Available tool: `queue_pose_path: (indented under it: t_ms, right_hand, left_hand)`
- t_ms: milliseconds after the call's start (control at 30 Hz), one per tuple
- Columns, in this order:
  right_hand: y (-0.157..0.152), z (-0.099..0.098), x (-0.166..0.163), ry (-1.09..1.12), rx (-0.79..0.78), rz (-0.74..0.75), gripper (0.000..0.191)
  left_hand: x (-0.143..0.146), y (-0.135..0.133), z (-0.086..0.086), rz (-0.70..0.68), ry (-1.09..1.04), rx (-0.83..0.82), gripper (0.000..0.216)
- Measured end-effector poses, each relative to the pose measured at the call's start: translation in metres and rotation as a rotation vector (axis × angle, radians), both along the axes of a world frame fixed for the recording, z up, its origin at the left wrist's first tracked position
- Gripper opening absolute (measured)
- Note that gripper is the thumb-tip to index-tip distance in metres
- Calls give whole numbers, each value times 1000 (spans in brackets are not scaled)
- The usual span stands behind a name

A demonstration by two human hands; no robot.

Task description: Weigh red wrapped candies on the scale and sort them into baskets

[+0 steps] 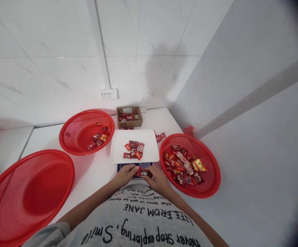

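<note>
Baskets, red mesh, on white counter (97, 171): large basket (27, 195) near left, far basket (87, 132) behind it with a few sweets, right basket (190, 164) heaped with wrapped sweets. White tray (118, 151) sits on blue scale (134, 165), cardboard box (129, 116) behind. Left hand (124, 175) and right hand (159, 178) pinch one red candy (143, 172) just in front of the scale, long axis left-right.

Three red baskets stood on the surface (94, 171): the near-left basket (35, 192), the back-left basket (79, 132) and the right basket (210, 183). There was one white tray (120, 147), one cardboard box (129, 124) and one wall socket (108, 93). About seven tray sweets (134, 150) lay loose. The right basket's heap was too dense to count. Two hands, the left hand (125, 174) and the right hand (159, 178), pinched the held sweets (143, 172), seemingly two.
</note>
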State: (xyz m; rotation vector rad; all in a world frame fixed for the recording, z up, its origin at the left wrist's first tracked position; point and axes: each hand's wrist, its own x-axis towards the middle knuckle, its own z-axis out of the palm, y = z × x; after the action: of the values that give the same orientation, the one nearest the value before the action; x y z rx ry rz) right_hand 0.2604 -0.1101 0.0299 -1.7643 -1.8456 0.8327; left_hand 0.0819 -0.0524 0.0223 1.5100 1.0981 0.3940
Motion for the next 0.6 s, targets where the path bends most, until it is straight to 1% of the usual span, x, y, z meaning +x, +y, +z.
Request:
queue_pose_path:
  t_ms: [67,100,133,167,200,267,300,367,467,600]
  right_hand:
    - [0,-3,13,26,15,-125,20]
    - [-1,-6,22,35,22,-188,21]
    - [-1,-9,31,37,32,-241,23]
    - [-2,-12,40,28,37,-277,24]
    - [-4,-16,48,8,33,-299,25]
    - [-6,-22,61,-29,21,-317,27]
    - [-7,-24,64,-43,16,-319,28]
    - [-8,-27,67,-58,9,-313,30]
    - [-7,-26,64,-61,-6,-288,29]
    - [-5,-19,61,-46,-23,-264,27]
  left_hand:
    - [-14,15,-7,113,97,209,32]
    - [-25,25,-12,188,183,364,31]
    - [-38,36,-16,241,304,499,34]
    - [-52,48,-21,273,432,599,38]
    - [-68,58,-25,276,559,658,42]
    - [-99,76,-32,251,800,684,47]
    - [-113,82,-33,235,902,658,47]
    - [-138,88,-34,142,1020,588,44]
    - [-162,90,-30,44,1050,540,40]
    - [-180,91,-23,21,1071,505,40]
